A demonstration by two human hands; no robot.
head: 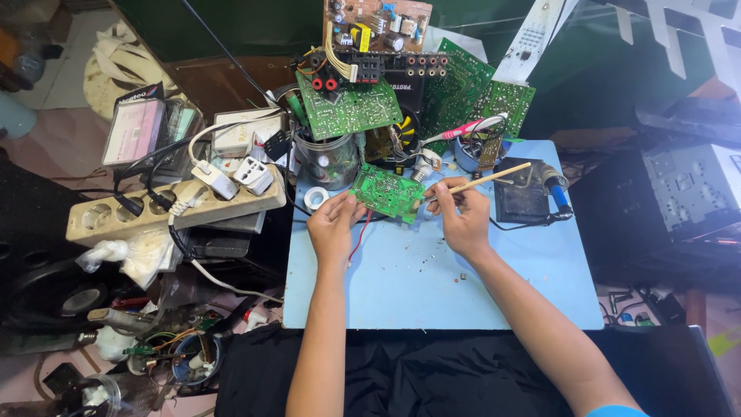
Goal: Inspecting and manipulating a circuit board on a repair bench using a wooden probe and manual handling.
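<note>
The left hand (333,222) pinches the near left edge of a small green board (387,191), thumb and fingers pressed together on it, holding it tilted just above the blue table (432,278). A red wire (360,235) hangs from the board's underside and runs down beside the left wrist. The right hand (461,216) is closed around a thin wooden stick (486,179), fingers pressed together on its lower end; the stick slants up and away to the right of that hand, and its near tip meets the board's right edge, just left of the fingers.

Just beyond the left hand lie a roll of white tape (316,198) and a glass jar (328,158) with parts in it. Beyond the board stand several larger green circuit boards (351,108) propped upright, and a brown one (376,25) above them. To the right of the right hand sits a dark stand (521,197) with a blue-handled soldering iron (557,189) lying by it. Well to the left of the left hand, off the table, is a beige power strip (174,208) with white plugs (253,174) in it. Black cloth (401,371) covers the lap below both forearms
</note>
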